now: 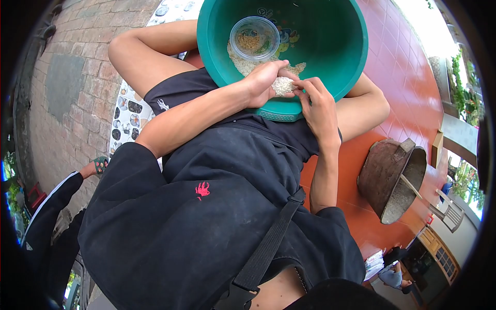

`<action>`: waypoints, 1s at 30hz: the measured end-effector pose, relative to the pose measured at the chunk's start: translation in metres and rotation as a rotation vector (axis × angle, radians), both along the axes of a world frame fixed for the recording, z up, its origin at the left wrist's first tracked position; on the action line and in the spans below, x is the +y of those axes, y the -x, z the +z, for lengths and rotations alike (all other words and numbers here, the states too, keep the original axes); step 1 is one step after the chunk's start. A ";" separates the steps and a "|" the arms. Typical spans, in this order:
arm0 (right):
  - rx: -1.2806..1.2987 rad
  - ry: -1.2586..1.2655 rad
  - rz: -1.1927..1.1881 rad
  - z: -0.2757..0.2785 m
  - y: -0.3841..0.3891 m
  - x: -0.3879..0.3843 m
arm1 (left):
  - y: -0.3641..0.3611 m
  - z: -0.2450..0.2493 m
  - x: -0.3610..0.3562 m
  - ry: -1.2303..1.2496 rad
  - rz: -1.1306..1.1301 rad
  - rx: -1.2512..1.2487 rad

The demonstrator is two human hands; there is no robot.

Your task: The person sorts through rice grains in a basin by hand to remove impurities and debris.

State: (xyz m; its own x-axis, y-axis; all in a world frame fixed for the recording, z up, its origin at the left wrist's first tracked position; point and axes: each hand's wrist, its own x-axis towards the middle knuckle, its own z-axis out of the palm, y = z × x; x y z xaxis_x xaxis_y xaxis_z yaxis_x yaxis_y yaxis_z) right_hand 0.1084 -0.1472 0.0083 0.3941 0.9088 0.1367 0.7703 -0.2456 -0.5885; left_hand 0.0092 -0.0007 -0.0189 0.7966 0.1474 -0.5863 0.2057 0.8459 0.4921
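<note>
My left hand (262,82) is cupped palm up over the near rim of a green plastic basin (330,51) on my lap, holding a small heap of white rice grains (283,87). The fingers of my right hand (316,98) pinch together at the right edge of that heap; whatever lies between the fingertips is too small to make out. More rice (243,65) is spread on the basin's near side. In the basin, beyond my left hand, stands a round clear plastic tub (254,39) with some brownish grains (248,40) at its bottom.
A large brown pot-like vessel (380,178) with a stick in it lies tilted on the red tiled floor (395,93) to my right. Brick paving (98,31) is on the left. Another person's leg (57,201) shows at left, and a person (392,276) at lower right.
</note>
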 end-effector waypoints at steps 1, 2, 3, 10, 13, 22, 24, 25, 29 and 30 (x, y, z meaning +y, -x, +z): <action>-0.013 0.002 0.013 0.000 0.000 -0.001 | 0.000 -0.002 0.000 0.005 0.000 -0.006; -0.013 0.002 0.014 0.000 0.000 -0.001 | -0.001 -0.004 0.000 0.005 0.000 -0.006; -0.024 0.000 0.008 -0.001 0.000 -0.001 | -0.001 -0.003 0.000 0.005 0.001 0.001; -0.107 0.004 0.027 -0.001 0.003 0.001 | 0.000 0.000 -0.001 -0.019 0.016 0.009; -0.106 0.018 0.014 -0.001 0.007 0.002 | 0.000 -0.002 -0.001 -0.023 0.011 -0.011; -0.100 0.020 0.030 0.003 0.006 0.002 | 0.000 -0.005 -0.001 0.002 0.015 -0.025; -0.101 0.019 0.032 0.004 0.007 0.002 | 0.000 -0.005 -0.001 0.002 0.021 -0.019; -0.101 0.017 0.033 0.004 0.007 0.002 | 0.000 -0.005 -0.001 0.000 0.027 -0.013; -0.114 0.028 0.039 0.002 0.006 0.003 | 0.000 -0.005 0.000 -0.010 0.009 -0.017; -0.125 0.032 0.044 0.000 0.005 0.004 | 0.000 -0.005 0.000 -0.007 0.004 -0.014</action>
